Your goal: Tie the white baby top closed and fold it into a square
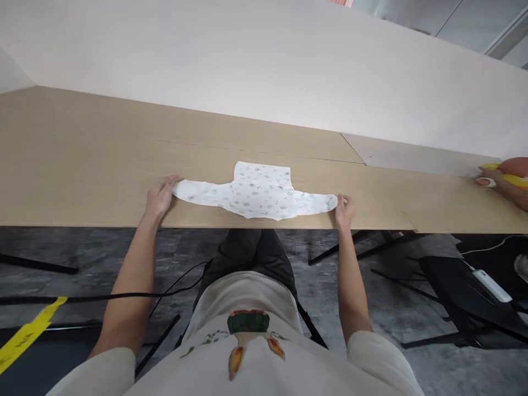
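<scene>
The white printed garment [264, 192] lies flat on the wood-toned surface [82, 154], body centred in front of me and lower hem just beside the near edge. Its two sleeves extend outward, one to each side. My right grip [344, 211] is clamped, thumb against fingers, on the end of the right-hand sleeve. My left grip [159, 198] is positioned at the end of the opposite sleeve, fingertips touching it; whether it is closed on the fabric I cannot tell. A white panel [247, 66] stands behind the surface. Another person's hand [493, 180] is at far right.
</scene>
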`<state>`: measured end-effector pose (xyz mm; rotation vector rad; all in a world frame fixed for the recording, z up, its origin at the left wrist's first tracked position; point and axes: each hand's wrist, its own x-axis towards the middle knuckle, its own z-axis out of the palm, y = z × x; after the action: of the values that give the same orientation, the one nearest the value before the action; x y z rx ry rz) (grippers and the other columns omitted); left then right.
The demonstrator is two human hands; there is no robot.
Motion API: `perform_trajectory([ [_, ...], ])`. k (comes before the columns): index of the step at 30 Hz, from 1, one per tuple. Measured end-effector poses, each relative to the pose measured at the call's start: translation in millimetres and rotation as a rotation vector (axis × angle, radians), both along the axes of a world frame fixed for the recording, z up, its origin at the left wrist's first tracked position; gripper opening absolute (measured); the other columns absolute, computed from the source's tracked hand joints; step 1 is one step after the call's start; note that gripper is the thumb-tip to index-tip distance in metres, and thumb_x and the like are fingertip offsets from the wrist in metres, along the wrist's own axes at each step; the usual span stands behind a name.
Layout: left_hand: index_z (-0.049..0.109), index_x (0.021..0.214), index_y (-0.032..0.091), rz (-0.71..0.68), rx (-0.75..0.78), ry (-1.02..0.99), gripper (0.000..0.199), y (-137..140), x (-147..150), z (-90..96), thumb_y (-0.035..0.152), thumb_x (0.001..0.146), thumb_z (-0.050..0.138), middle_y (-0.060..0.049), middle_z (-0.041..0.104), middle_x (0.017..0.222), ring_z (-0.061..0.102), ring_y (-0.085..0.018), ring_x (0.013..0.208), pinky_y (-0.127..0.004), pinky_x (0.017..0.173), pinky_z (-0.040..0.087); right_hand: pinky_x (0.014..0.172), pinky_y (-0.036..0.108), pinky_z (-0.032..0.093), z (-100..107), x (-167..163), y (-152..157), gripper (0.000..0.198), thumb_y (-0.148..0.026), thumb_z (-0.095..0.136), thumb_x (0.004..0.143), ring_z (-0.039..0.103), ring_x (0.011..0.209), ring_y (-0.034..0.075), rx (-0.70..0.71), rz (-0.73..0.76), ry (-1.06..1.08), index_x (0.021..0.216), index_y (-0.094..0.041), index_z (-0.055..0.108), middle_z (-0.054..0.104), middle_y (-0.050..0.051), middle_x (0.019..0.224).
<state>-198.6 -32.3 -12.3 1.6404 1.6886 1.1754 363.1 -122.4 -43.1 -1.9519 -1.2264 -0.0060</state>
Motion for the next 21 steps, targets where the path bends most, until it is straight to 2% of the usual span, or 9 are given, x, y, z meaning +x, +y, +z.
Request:
perform_trajectory([
  [3, 0.059, 0.110, 0.037, -0.072, 0.012, 0.038, 0.057, 3, -1, -7.9, 0.066, 0.062, 0.056, 0.011, 0.064, 0.114, 0.052, -0.025, 0.113, -0.046, 0.095, 0.040, 0.067, 0.031, 0.044, 14, -30, 1, 0.049, -0.047, 0.042, 0.085, 0.053, 0.067, 0.019, 0.051, -0.048, 0.111, 0.112, -0.007, 0.055, 0.060, 0.010, 0.081],
  [6, 0.063, 0.110, 0.028, -0.079, 0.054, 0.106, 0.052, 8, -3, -14.5, 0.053, 0.063, 0.062, 0.005, 0.066, 0.112, 0.057, -0.023, 0.101, -0.040, 0.089, 0.045, 0.069, 0.030, 0.045, 31, -71, 2, 0.042, -0.036, 0.041, 0.086, 0.054, 0.072, 0.019, 0.088, 0.051, 0.155, 0.115, -0.010, 0.055, 0.063, 0.012, 0.095],
  [9, 0.066, 0.111, 0.017, -0.065, 0.099, 0.159, 0.051, 14, -6, -19.9, 0.039, 0.066, 0.064, -0.003, 0.068, 0.110, 0.059, -0.020, 0.092, -0.034, 0.086, 0.046, 0.071, 0.028, 0.044, 47, -122, 9, 0.037, -0.028, 0.037, 0.089, 0.057, 0.078, 0.020, 0.072, 0.216, 0.152, 0.115, -0.012, 0.058, 0.064, 0.014, 0.100],
  [11, 0.066, 0.112, 0.015, -0.073, 0.109, 0.166, 0.048, 17, -7, -22.6, 0.034, 0.068, 0.064, -0.005, 0.067, 0.111, 0.059, -0.019, 0.093, -0.033, 0.087, 0.046, 0.072, 0.028, 0.043, 54, -155, 16, 0.034, -0.025, 0.037, 0.090, 0.058, 0.080, 0.021, 0.021, 0.310, 0.125, 0.110, -0.013, 0.062, 0.066, 0.013, 0.099],
  [15, 0.066, 0.111, 0.015, -0.071, 0.093, 0.125, 0.044, 17, -4, -22.7, 0.030, 0.070, 0.064, -0.007, 0.067, 0.113, 0.060, -0.020, 0.098, -0.032, 0.090, 0.046, 0.080, 0.028, 0.042, 58, -207, 27, 0.031, -0.019, 0.038, 0.091, 0.059, 0.091, 0.023, -0.068, 0.346, 0.038, 0.105, -0.017, 0.066, 0.067, 0.010, 0.096],
  [18, 0.067, 0.108, 0.016, -0.065, 0.102, 0.134, 0.040, 13, -1, -18.6, 0.031, 0.070, 0.063, -0.007, 0.067, 0.112, 0.060, -0.022, 0.099, -0.033, 0.091, 0.045, 0.086, 0.031, 0.040, 56, -228, 26, 0.031, -0.016, 0.039, 0.090, 0.059, 0.101, 0.025, -0.196, 0.381, -0.044, 0.109, -0.018, 0.064, 0.067, 0.010, 0.096],
  [21, 0.067, 0.105, 0.019, -0.065, 0.102, 0.167, 0.039, 10, 0, -15.0, 0.034, 0.070, 0.062, -0.006, 0.067, 0.111, 0.060, -0.023, 0.099, -0.035, 0.092, 0.046, 0.092, 0.040, 0.036, 51, -241, 16, 0.033, -0.021, 0.043, 0.091, 0.057, 0.105, 0.030, -0.300, 0.423, -0.209, 0.120, -0.017, 0.059, 0.066, 0.014, 0.099],
])
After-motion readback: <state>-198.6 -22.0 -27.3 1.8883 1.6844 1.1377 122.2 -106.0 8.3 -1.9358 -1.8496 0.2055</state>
